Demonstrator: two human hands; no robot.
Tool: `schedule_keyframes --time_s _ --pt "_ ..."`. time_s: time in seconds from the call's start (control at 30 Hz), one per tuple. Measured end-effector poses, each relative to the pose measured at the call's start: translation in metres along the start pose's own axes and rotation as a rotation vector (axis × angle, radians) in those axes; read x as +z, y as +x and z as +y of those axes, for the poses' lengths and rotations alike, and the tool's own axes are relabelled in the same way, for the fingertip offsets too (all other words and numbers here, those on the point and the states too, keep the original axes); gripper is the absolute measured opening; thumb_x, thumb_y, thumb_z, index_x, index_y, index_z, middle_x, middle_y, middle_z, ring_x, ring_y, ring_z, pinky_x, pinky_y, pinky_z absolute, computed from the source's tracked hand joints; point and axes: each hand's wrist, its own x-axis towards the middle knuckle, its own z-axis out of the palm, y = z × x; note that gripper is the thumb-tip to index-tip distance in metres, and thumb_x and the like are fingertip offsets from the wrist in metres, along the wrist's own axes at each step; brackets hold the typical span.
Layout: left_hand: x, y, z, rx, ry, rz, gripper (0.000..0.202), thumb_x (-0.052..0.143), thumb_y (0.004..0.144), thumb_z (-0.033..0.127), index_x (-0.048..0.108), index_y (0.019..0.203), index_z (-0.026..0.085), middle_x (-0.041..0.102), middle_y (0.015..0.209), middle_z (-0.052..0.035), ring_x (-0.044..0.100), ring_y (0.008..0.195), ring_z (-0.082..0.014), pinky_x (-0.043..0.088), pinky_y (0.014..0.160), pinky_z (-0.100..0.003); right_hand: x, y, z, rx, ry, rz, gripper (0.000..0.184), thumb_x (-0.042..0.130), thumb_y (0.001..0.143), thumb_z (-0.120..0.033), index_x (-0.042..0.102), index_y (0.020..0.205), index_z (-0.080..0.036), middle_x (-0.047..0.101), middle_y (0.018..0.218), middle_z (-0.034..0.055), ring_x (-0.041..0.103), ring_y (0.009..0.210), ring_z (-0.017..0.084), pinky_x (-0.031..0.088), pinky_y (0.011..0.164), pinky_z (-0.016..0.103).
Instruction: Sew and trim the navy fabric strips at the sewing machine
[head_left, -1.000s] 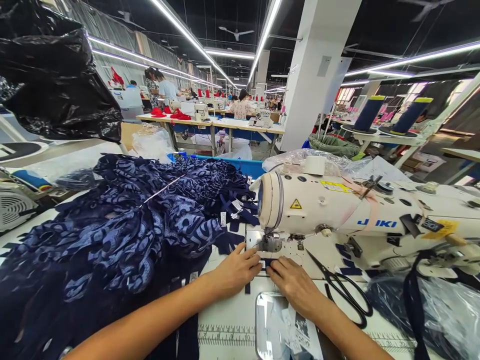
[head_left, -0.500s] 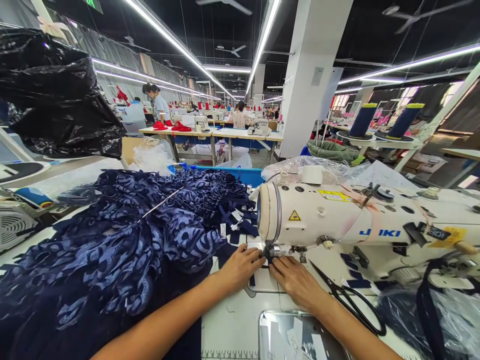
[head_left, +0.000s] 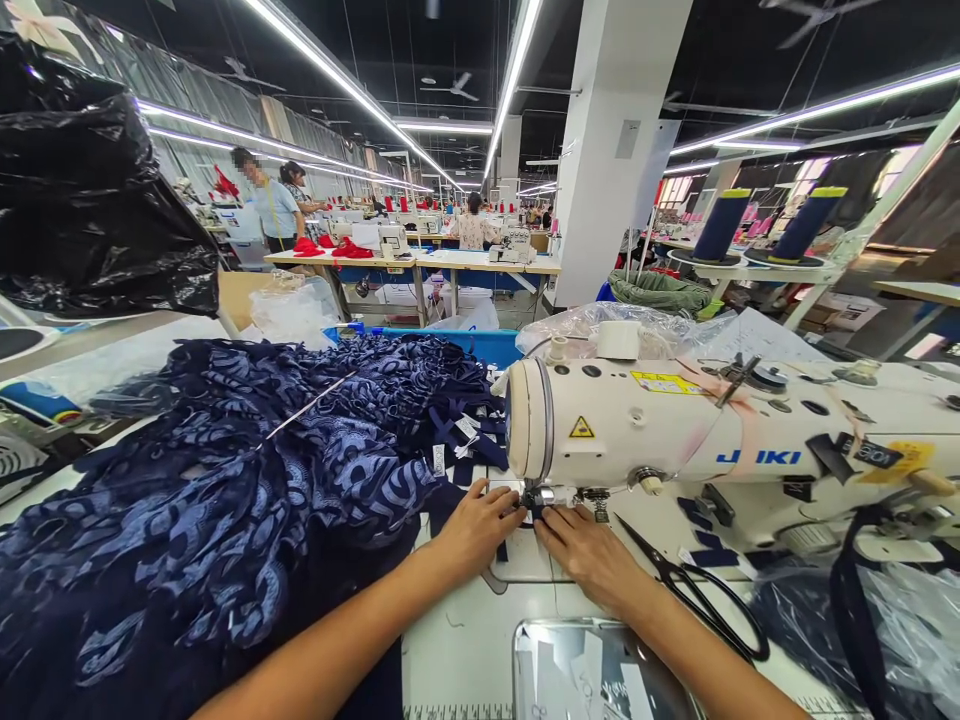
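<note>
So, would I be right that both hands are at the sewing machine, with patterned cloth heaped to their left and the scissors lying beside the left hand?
Not quite: the scissors lie beside the right hand, not the left hand, as the head view shows. The rest is as you said.

On the bench [head_left: 435,660], garments [head_left: 300,470] were heaped at left and a sewing machine [head_left: 600,420] was mounted at right. The left hand [head_left: 476,528] and right hand [head_left: 589,555] were placed before its left end. Scissors [head_left: 694,595] were laid right of them; nearer, labels [head_left: 589,665] were contained in a tray [head_left: 555,627]. Thread cones [head_left: 721,225] were set far right, behind the machine.
</note>
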Motion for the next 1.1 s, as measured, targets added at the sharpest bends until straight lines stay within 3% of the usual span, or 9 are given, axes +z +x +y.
schedule_keyframes --time_s 0.1,0.23,0.6,0.83,1.1 --pt "0.0 -0.001 0.0 0.0 0.014 -0.028 0.029 0.049 0.08 0.01 0.053 0.108 0.017 0.058 0.112 -0.0108 0.051 0.107 -0.0239 0.031 0.09 -0.041 0.003 -0.003 0.003 0.049 0.053 0.028 0.034 0.052 0.072 -0.002 0.054 0.103 -0.014 0.06 0.101 0.0105 0.055 0.088 0.023 0.048 0.071 0.035" --pt "0.0 -0.001 0.0 0.001 0.026 -0.053 0.029 0.047 0.082 0.011 0.052 0.11 0.017 0.057 0.113 -0.0112 0.05 0.108 -0.0234 0.032 0.091 -0.041 0.002 -0.005 0.007 0.068 0.043 0.039 0.037 0.051 0.07 0.0 0.054 0.103 -0.018 0.061 0.104 0.009 0.057 0.084 0.022 0.049 0.061 0.03" --pt "0.0 0.0 0.0 -0.018 -0.005 -0.074 0.029 0.045 0.082 0.009 0.052 0.109 0.015 0.057 0.114 -0.0107 0.05 0.108 -0.0235 0.032 0.092 -0.041 -0.009 0.002 0.02 -0.173 -0.227 0.016 0.043 0.046 0.067 0.002 0.054 0.106 -0.016 0.064 0.101 0.0071 0.059 0.069 0.018 0.048 0.052 0.029" --pt "0.001 0.0 -0.002 -0.005 -0.004 -0.074 0.031 0.047 0.081 0.011 0.051 0.111 0.016 0.056 0.115 -0.0101 0.049 0.109 -0.0229 0.031 0.092 -0.039 0.002 -0.001 0.015 -0.143 -0.143 0.044 0.031 0.047 0.075 -0.005 0.053 0.105 -0.012 0.062 0.1 0.0103 0.057 0.087 0.021 0.049 0.066 0.032" --pt "0.003 0.0 -0.004 -0.009 0.032 -0.048 0.034 0.048 0.079 0.008 0.051 0.112 0.017 0.057 0.115 -0.0087 0.049 0.11 -0.0215 0.03 0.093 -0.038 0.003 -0.001 0.013 -0.113 -0.106 0.044 0.03 0.043 0.077 -0.004 0.053 0.104 -0.011 0.062 0.098 0.0099 0.058 0.085 0.021 0.05 0.064 0.032"
